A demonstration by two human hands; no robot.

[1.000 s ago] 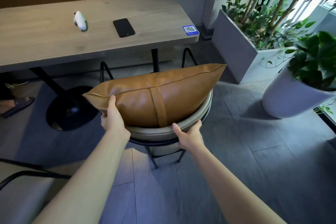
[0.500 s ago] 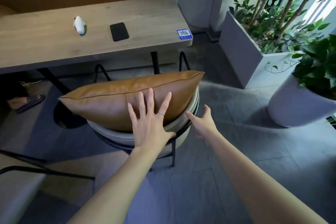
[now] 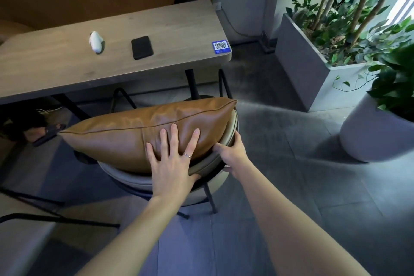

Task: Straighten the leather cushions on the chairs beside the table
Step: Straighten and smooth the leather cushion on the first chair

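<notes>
A brown leather cushion [image 3: 125, 134] leans against the curved grey backrest of a chair [image 3: 215, 164] beside the wooden table [image 3: 53, 71]. My left hand [image 3: 172, 159] lies flat on the cushion's near face, fingers spread, a ring on one finger. My right hand [image 3: 233, 152] grips the right end of the chair's backrest rim, thumb touching the cushion's lower edge. The cushion's left end juts out past the chair. The chair's seat is hidden behind the backrest and cushion.
On the table lie a white device [image 3: 96, 41], a black phone [image 3: 141, 47] and a blue QR-code sticker [image 3: 220, 47]. A grey rectangular planter [image 3: 307, 74] and a round white pot [image 3: 371, 139] stand at the right. Another chair's black frame [image 3: 33, 217] sits at lower left. A sandal [image 3: 44, 133] lies under the table.
My left hand let go of the cushion's left end and now presses flat on its middle. My right hand moved from the backrest's near edge to its right end and gripped it.
</notes>
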